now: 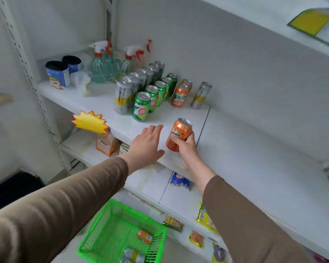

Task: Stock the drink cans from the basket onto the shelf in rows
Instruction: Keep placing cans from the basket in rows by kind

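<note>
My right hand [187,149] grips an orange drink can [178,132], tilted, at the front edge of the white shelf [254,149]. My left hand [147,146] rests flat on the shelf edge just left of it, fingers apart. Further back stand rows of cans: tall silver-and-yellow cans [124,93], green cans [141,109], two orange cans [179,95] and a lone silver can [200,95]. The green basket [95,242] on the floor below holds an orange can [145,236] and silver cans [132,256], lying down.
Spray bottles [101,61] and two blue tubs [58,74] stand at the shelf's back left. A yellow starburst tag [90,122] hangs on the shelf edge. Snack packets [180,181] lie on the lower shelves. Another shelf [273,18] runs overhead at right.
</note>
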